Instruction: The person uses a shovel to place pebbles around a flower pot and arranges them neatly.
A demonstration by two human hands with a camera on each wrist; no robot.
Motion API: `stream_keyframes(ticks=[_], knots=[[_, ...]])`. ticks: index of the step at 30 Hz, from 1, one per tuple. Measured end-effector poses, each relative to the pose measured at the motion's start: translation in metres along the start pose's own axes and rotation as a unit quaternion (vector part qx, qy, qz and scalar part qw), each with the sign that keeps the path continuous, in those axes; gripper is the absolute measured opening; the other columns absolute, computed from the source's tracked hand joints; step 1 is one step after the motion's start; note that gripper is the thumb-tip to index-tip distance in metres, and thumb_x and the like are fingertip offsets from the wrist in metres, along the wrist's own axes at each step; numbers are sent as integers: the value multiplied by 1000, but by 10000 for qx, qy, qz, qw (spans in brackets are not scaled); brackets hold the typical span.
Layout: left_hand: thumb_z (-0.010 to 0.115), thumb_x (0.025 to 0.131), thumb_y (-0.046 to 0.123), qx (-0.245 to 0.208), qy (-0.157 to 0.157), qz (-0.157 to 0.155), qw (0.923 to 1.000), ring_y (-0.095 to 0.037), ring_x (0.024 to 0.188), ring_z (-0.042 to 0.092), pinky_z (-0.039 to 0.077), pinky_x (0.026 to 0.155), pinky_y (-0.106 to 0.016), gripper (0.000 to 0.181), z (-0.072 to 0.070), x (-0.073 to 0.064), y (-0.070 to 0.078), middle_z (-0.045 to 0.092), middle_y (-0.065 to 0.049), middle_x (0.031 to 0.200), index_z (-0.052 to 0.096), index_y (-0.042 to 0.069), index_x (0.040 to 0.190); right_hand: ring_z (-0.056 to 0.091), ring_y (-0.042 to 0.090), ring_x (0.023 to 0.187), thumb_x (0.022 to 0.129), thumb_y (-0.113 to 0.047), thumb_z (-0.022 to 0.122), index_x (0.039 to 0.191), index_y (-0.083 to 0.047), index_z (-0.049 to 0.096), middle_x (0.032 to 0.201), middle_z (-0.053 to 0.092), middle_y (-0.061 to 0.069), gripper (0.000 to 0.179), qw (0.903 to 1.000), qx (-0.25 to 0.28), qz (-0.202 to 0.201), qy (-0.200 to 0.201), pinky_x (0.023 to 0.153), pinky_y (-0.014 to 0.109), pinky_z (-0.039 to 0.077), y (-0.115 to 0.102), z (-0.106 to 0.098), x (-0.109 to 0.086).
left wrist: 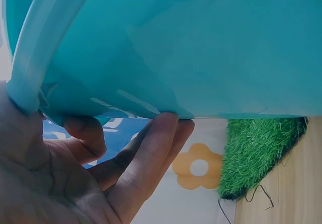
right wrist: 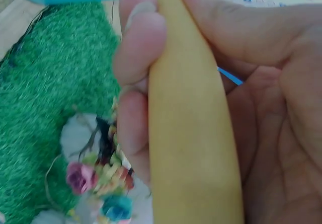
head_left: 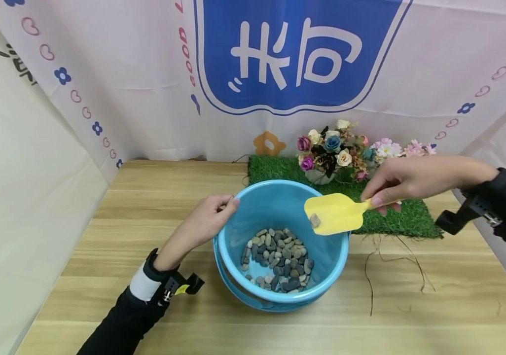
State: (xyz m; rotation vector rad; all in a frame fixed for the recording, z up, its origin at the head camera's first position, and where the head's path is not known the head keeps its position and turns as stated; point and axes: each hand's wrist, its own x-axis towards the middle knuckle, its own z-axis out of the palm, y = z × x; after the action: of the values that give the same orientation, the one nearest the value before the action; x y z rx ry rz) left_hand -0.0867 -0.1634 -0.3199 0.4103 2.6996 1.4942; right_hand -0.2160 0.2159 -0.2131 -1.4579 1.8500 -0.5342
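A blue bucket [head_left: 279,187] stands on the table with many grey and tan pebbles [head_left: 279,254] on its bottom. My left hand [head_left: 208,219] grips its rim on the left side. In the left wrist view, fingers [left wrist: 151,158] of that hand lie against the bucket's outer wall [left wrist: 216,48]. Over the bucket's right side, my right hand [head_left: 401,182] holds a yellow toy shovel [head_left: 337,212] by its handle. One pebble [head_left: 315,220] lies on the shovel's blade near the tip. The right wrist view shows fingers and thumb around the yellow handle [right wrist: 193,113].
Behind the bucket lies a green artificial grass mat [head_left: 271,167] bearing potted artificial flowers [head_left: 333,148]. Loose dark strands [head_left: 370,276] trail over the wooden table [head_left: 146,202] on the right. A printed cloth [head_left: 146,74] hangs at the back.
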Motion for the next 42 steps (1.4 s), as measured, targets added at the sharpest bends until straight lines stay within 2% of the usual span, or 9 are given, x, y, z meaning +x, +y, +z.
stream_keyframes(ticks=[5, 10, 19, 21, 24, 28, 32, 37, 42], knots=[[40, 100, 26, 12, 0, -16, 10000, -14, 62, 62, 56, 53, -28, 33, -1, 0, 0, 44, -6, 60, 46, 9, 72, 57, 8, 60, 95, -5, 48, 114, -16, 63, 79, 63, -8, 27, 9982, 24, 306, 518, 52, 27, 53, 12, 9, -29], [40, 100, 26, 26, -18, -20, 10000, -15, 62, 63, 56, 53, -28, 33, 0, 1, 1, 44, -6, 60, 46, 9, 72, 56, 9, 58, 95, 2, 45, 114, -14, 63, 78, 62, -7, 30, 9965, 147, 274, 773, 49, 26, 52, 29, 17, -56], [40, 100, 27, 26, -2, -29, 10000, -14, 61, 62, 56, 52, -28, 34, 0, 0, 0, 45, -6, 61, 46, 9, 72, 51, 11, 56, 92, 11, 41, 98, -15, 62, 71, 55, -6, 34, 9922, 220, 164, 1220, 50, 27, 48, 69, 41, -95], [40, 100, 27, 36, 1, -35, 10000, -13, 61, 62, 56, 52, -28, 34, 0, 0, 1, 45, -6, 60, 45, 9, 72, 50, 11, 54, 93, 8, 41, 93, -17, 61, 68, 54, -5, 32, 9892, 179, 409, 1395, 47, 27, 46, 77, 48, -102], [40, 100, 27, 57, 20, -44, 10000, -13, 60, 61, 56, 52, -28, 33, 0, 0, 1, 43, -6, 59, 44, 10, 72, 49, 11, 52, 97, -2, 42, 92, -19, 62, 64, 53, -5, 27, 9811, 158, 1094, 1590, 45, 28, 45, 84, 57, -111], [40, 100, 27, 97, 31, -50, 9999, -13, 60, 61, 55, 51, -28, 34, 0, 0, 1, 42, -5, 59, 44, 10, 71, 42, 12, 47, 100, -17, 42, 95, -18, 63, 61, 49, -1, 21, 9618, 397, 2080, 1734, 42, 27, 43, 93, 69, -121], [40, 100, 27, 115, 24, -29, 9999, -14, 60, 61, 55, 51, -28, 34, 0, 0, 1, 41, -5, 59, 44, 10, 71, 43, 14, 48, 100, -28, 42, 97, -15, 63, 61, 50, 1, 25, 9397, 498, 2797, 1907, 44, 27, 42, 106, 80, -128], [40, 100, 27, 106, 21, -29, 9999, -14, 60, 61, 55, 51, -28, 34, 0, 0, 2, 41, -5, 59, 44, 10, 71, 47, 15, 53, 99, -36, 42, 95, -14, 65, 65, 52, 2, 32, 9213, 428, 3325, 1972, 49, 27, 43, 121, 90, -133], [40, 100, 27, 120, 22, -22, 9999, -14, 60, 60, 55, 51, -28, 34, 0, -1, 2, 42, -5, 59, 44, 10, 71, 51, 15, 57, 98, -36, 43, 95, -11, 65, 70, 55, 3, 33, 9162, 387, 3460, 1983, 51, 28, 47, 132, 95, -134]])
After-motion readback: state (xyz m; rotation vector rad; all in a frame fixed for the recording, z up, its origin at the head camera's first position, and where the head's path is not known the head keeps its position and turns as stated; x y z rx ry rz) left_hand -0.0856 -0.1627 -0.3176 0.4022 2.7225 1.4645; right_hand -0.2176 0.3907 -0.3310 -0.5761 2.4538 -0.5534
